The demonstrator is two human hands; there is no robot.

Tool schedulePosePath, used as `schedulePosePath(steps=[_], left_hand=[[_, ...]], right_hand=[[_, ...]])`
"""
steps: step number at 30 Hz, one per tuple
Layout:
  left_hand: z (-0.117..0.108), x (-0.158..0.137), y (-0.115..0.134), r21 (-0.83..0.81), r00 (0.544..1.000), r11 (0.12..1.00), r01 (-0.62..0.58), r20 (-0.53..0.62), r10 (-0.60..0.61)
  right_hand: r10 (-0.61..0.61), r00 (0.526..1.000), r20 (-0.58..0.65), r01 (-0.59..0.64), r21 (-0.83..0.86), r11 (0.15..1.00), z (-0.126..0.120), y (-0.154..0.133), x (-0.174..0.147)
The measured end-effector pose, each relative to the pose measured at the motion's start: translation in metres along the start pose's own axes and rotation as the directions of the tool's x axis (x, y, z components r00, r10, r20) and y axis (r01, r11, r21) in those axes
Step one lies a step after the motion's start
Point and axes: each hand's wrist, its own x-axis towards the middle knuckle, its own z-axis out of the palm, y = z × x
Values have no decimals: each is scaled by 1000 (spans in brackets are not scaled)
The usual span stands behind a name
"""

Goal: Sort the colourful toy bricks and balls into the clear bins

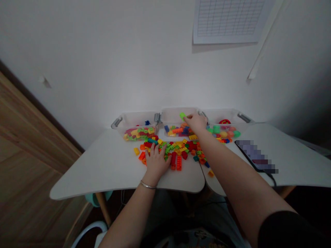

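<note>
Between the fingertips of my right hand is a light green toy brick, raised over the middle clear plastic bin. That bin has blue, orange, yellow and purple bricks in it. My left hand rests with spread fingers on the near left side of a loose pile of toy bricks. The pile mixes red, green, yellow, orange and blue pieces. Beside my left thumb lie a red long brick and an orange long brick.
A left bin holds yellow, red and green pieces. In the right bin are rounded green and orange pieces. A phone with a cable lies on the right of the white table. A wall stands behind the bins.
</note>
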Motion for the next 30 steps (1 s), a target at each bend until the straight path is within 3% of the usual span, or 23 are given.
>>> schedulePosePath(steps=[4, 8, 11, 13, 17, 21, 30], left_hand=[[0, 1, 0, 1, 1000, 1000, 2, 14, -2], [0, 1, 0, -5, 1000, 1000, -2, 8, 2], [-1, 0, 0, -11, 1000, 1000, -4, -1, 4], [-2, 0, 0, -16, 1000, 1000, 0, 2, 0], [-4, 0, 1, -18, 999, 1000, 9, 30, -9], [-4, 0, 2, -14, 999, 1000, 10, 43, -10], [-3, -1, 3, 4, 999, 1000, 6, 35, -6]], right_hand=[[-19, 1000, -12, 19, -1, 1000, 4, 2, -2], [-137, 984, -111, 148, 98, 984, 4, 10, -10], [-243, 933, -266, 295, 179, 939, 4, 22, -28], [-342, 893, -293, 404, 189, 895, 7, 31, -47], [-540, 837, -91, 546, 82, 834, 21, 46, -90], [-528, 847, 57, 531, -79, 844, 41, 54, -118], [-481, 874, 63, 485, -139, 863, 50, 56, -122]])
